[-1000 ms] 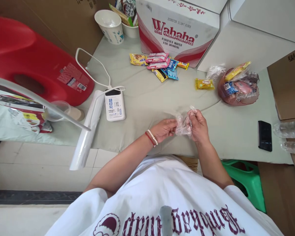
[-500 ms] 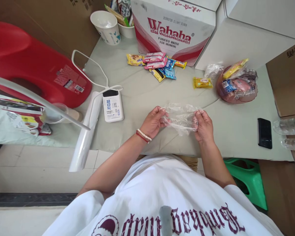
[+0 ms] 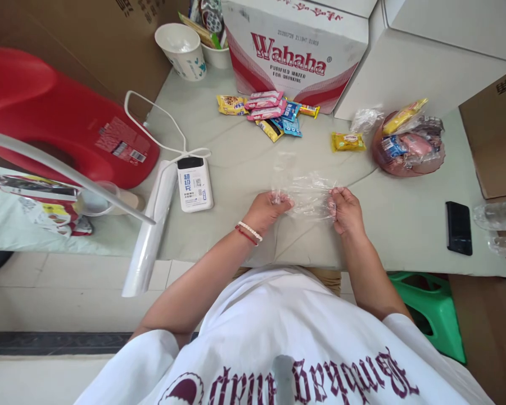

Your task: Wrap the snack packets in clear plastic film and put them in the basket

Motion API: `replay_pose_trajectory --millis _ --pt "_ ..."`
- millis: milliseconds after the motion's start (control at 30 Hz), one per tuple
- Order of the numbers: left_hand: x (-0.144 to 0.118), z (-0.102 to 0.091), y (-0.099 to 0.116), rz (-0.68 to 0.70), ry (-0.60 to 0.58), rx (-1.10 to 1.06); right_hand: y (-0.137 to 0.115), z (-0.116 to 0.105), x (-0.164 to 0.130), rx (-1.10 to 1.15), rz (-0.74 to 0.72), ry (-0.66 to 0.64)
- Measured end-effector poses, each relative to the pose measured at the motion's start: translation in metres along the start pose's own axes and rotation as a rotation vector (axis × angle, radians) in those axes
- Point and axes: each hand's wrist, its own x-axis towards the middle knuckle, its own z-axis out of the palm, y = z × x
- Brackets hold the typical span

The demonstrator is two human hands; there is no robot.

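A thin clear plastic bag [image 3: 311, 197] is stretched between my two hands above the table's front part. My left hand [image 3: 270, 209], with a beaded bracelet at the wrist, pinches its left side. On the other side my right hand [image 3: 346, 209] grips the bag with curled fingers. Part of the film stands up loosely beyond my left fingers. Farther back lies a pile of small wrapped snacks [image 3: 267, 109] in pink, blue and yellow. A single yellow snack packet [image 3: 348, 142] lies apart from them, near the pinkish see-through bowl [image 3: 430, 166] full of packets and wrappers.
A white power bank [image 3: 195, 188] with a cable and a clear plastic roll [image 3: 152, 230] lie left, by a red jug [image 3: 67, 124]. A Wahaha carton [image 3: 295, 56] and paper cup [image 3: 181, 50] stand behind. A black phone [image 3: 459, 228] lies right; a green stool [image 3: 434, 315] stands below.
The bag has been pulled into thinner folds, and a loose flap now rises at its upper left. My left hand has turned, its thumb now pointing right. My right hand has barely shifted.
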Motion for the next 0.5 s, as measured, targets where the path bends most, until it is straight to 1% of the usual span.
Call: replay_pose_trajectory --millis 67,167,233,300,400,500 --pt "0.001 0.004 0.0 0.041 0.097 -0.089 0.0 -0.002 0.0 -0.027 -0.009 0.032" --pt "0.0 0.003 0.003 -0.037 0.184 -0.173 -0.001 -0.008 0.001 -0.058 -0.001 0.057" --pt "-0.002 0.0 0.005 -0.09 0.21 -0.148 -0.001 -0.012 0.001 -0.072 0.003 0.066" --pt "-0.005 -0.007 0.006 -0.135 0.181 -0.085 0.0 -0.015 0.002 -0.088 -0.004 0.073" --pt "-0.009 -0.022 0.005 -0.21 0.043 0.036 0.001 -0.016 0.005 -0.13 -0.03 0.072" --pt "-0.012 -0.042 0.004 -0.222 -0.031 0.056 0.002 -0.016 0.01 -0.201 -0.039 0.04"
